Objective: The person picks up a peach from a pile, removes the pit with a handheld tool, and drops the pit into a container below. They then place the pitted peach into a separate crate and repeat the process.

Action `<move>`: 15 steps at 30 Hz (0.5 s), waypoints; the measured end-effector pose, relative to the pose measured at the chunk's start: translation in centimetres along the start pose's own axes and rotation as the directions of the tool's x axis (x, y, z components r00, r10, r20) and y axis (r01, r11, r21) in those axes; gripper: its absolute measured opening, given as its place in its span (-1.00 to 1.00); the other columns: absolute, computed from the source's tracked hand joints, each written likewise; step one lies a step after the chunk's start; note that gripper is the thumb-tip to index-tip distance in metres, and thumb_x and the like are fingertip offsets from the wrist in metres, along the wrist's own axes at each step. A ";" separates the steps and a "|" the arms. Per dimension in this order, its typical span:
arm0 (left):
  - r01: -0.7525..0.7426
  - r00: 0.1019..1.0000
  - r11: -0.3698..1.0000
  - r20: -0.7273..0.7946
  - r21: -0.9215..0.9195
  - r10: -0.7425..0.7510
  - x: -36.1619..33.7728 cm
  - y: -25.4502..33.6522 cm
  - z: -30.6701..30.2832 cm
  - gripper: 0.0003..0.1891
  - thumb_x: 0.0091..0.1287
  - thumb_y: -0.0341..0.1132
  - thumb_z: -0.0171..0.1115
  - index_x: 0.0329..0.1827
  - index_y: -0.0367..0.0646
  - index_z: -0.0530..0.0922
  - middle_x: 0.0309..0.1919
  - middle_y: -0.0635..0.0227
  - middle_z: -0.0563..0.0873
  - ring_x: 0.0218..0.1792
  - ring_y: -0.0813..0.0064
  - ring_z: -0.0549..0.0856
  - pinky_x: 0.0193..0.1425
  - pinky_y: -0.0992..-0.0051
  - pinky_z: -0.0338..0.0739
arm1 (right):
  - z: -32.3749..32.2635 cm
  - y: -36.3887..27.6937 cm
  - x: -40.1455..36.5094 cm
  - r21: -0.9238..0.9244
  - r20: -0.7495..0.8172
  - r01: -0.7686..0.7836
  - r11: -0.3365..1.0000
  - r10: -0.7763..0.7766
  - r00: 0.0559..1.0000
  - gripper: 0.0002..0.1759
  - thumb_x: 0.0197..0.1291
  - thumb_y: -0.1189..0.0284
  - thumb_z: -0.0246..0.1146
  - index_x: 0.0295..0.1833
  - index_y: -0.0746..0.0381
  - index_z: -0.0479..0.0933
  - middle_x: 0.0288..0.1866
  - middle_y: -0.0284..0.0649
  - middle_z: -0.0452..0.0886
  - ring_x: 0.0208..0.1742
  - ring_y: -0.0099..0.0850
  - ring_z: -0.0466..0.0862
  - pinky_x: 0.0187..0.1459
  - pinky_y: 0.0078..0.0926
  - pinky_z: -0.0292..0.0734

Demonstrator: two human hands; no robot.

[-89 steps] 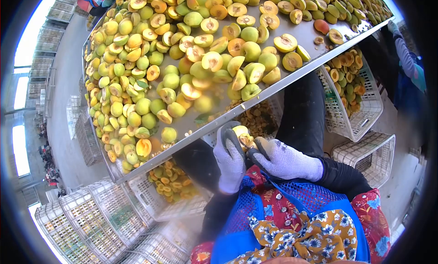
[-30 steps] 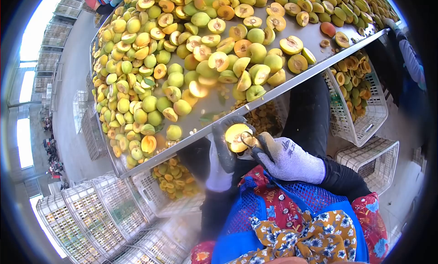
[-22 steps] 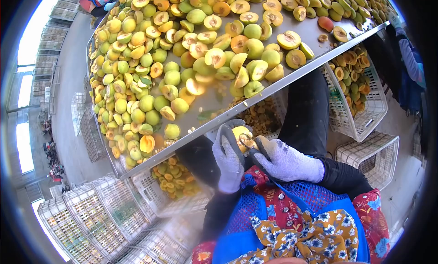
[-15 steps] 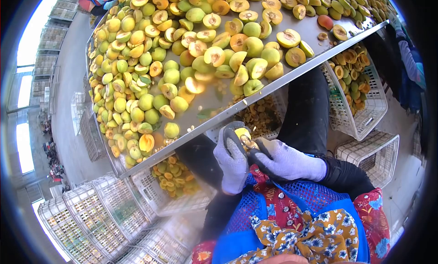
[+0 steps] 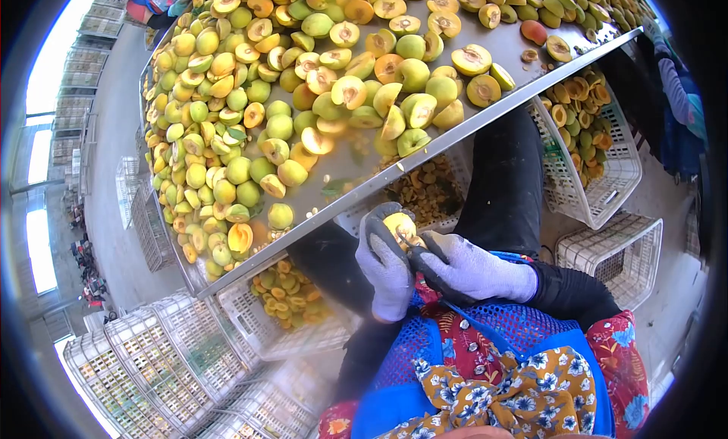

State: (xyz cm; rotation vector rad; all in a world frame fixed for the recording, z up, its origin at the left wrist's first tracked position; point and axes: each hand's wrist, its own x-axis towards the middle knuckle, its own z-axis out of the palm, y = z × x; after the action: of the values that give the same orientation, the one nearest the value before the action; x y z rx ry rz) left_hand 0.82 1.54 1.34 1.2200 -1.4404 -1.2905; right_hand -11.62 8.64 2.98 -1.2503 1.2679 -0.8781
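Observation:
My left hand (image 5: 385,264), in a lavender knit glove with a dark grey palm, is closed round a yellow apricot half (image 5: 399,224), its cut face partly showing. My right hand (image 5: 474,266), gloved alike, is closed and pressed against the lower edge of the fruit. Something small and brownish shows between the thumb and the fruit; whether it is a tool or the stone I cannot make out. Both hands are over my lap, just short of the metal table's edge (image 5: 337,205). Whole and halved apricots (image 5: 349,92) are heaped on the table.
Below the table edge, a crate (image 5: 350,221) holds stones and scraps. Another crate (image 5: 611,183) of halves stands at right, near an upturned crate (image 5: 641,266). Stacked crates (image 5: 144,348) fill the lower left. A co-worker's sleeve (image 5: 677,90) shows at far right.
The apricot half has turned in my left fingers, showing more of its pale yellow face. My right hand stays against it. The view has shifted slightly.

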 end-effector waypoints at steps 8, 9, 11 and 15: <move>0.263 0.958 0.904 0.203 -0.336 -0.203 0.3 1.0 -0.3 -0.58 0.63 -0.13 -0.18 -0.08 -0.31 0.55 -0.22 0.17 0.71 -0.23 0.46 0.70 -0.08 0.47 0.60 | -2.9 -1.7 -0.3 0.815 0.567 -0.580 0.009 0.201 0.799 -0.62 0.49 0.10 0.11 -0.18 0.22 0.45 -0.59 -0.36 0.39 -0.71 -0.56 0.37 -0.72 -0.62 0.20; 0.170 0.974 0.969 0.182 -0.178 -0.138 0.1 0.8 -0.2 -0.55 0.63 -0.11 -0.18 -0.06 -0.33 0.56 -0.23 0.18 0.72 -0.23 0.44 0.70 -0.07 0.46 0.61 | -3.0 -2.7 -0.2 0.808 0.487 -0.557 0.192 0.313 0.815 -0.61 0.50 0.09 0.10 -0.18 0.23 0.45 -0.58 -0.36 0.40 -0.70 -0.55 0.38 -0.71 -0.61 0.22; -0.034 0.984 0.987 0.175 0.155 0.006 -0.1 -0.3 -0.3 -0.50 0.64 -0.05 -0.19 -0.01 -0.37 0.57 -0.25 0.19 0.72 -0.22 0.39 0.72 -0.06 0.44 0.61 | -2.0 -1.9 -0.5 0.745 0.313 -0.409 0.527 0.265 0.912 -0.62 0.52 0.10 0.06 -0.16 0.23 0.45 -0.60 -0.36 0.40 -0.70 -0.56 0.38 -0.72 -0.62 0.23; 0.277 0.939 0.905 0.291 -0.324 -0.184 -0.4 -1.1 -0.9 -0.53 0.64 -0.13 -0.21 -0.01 -0.38 0.57 -0.26 0.22 0.72 -0.24 0.44 0.71 -0.07 0.44 0.59 | -1.9 0.6 -0.5 0.736 0.633 -0.624 -0.261 -0.060 0.772 -0.62 0.53 0.12 0.02 -0.13 0.24 0.47 -0.62 -0.33 0.38 -0.75 -0.59 0.33 -0.77 -0.69 0.21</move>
State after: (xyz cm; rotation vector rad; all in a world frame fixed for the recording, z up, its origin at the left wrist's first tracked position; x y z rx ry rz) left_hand 1.87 1.76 0.32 1.0244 -1.1772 -1.8428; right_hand -13.66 8.86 2.69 0.3376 0.0625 -0.7303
